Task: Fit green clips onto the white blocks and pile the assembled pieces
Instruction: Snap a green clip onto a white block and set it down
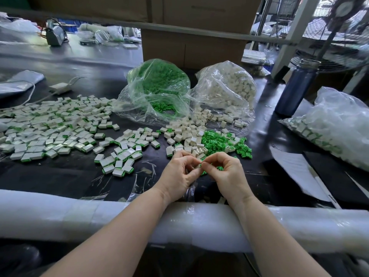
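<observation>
My left hand (180,172) and my right hand (225,172) meet fingertip to fingertip over the black table, pinching one small white block (199,165) between them. A bit of green clip (204,172) shows just under the fingers. Loose white blocks (187,134) and loose green clips (217,140) lie just beyond my hands. A wide spread of assembled white-and-green pieces (50,126) covers the table to the left.
An open bag of green clips (159,84) and an open bag of white blocks (229,86) stand at the back. A blue bottle (297,86), a filled bag (339,124) and papers (299,170) sit at right. A padded white rail (79,212) lines the near edge.
</observation>
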Action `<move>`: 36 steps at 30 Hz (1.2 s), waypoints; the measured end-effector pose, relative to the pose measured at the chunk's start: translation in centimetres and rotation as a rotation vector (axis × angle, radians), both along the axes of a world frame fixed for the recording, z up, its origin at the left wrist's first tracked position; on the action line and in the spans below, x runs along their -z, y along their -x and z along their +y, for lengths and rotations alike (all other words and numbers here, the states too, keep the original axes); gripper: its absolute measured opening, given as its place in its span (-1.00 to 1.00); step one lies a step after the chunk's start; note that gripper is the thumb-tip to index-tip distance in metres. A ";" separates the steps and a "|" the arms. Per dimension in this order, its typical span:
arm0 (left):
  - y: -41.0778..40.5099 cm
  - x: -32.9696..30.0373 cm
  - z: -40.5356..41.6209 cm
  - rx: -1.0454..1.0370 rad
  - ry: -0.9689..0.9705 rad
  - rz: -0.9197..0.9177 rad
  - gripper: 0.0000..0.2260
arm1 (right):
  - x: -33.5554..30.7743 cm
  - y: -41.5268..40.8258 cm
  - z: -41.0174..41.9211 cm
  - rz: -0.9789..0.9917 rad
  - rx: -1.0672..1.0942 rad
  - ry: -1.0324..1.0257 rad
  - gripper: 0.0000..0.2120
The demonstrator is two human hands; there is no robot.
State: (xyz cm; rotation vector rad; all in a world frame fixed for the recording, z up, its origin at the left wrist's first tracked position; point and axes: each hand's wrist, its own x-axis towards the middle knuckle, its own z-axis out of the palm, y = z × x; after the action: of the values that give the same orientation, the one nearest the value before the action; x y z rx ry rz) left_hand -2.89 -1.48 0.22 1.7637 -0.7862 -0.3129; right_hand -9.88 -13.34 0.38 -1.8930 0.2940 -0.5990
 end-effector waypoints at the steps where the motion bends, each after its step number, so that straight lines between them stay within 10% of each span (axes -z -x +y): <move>1: 0.0 0.0 0.0 0.000 -0.006 -0.006 -0.89 | 0.0 -0.1 0.0 0.008 -0.004 0.014 -0.82; 16: -2.3 0.8 1.4 -0.697 -0.056 -0.072 -0.73 | 0.3 0.0 -0.1 0.058 0.121 0.090 -0.91; 36: -1.8 1.1 1.0 -0.584 -0.443 -0.229 -0.76 | 0.9 -0.3 -0.2 0.245 0.179 0.387 -0.93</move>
State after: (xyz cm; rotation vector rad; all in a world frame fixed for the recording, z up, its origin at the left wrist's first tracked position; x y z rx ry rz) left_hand -1.14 -0.47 -0.93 2.3852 -0.3350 0.1231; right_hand -9.56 -13.51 -0.56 -2.3361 0.5418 -0.5724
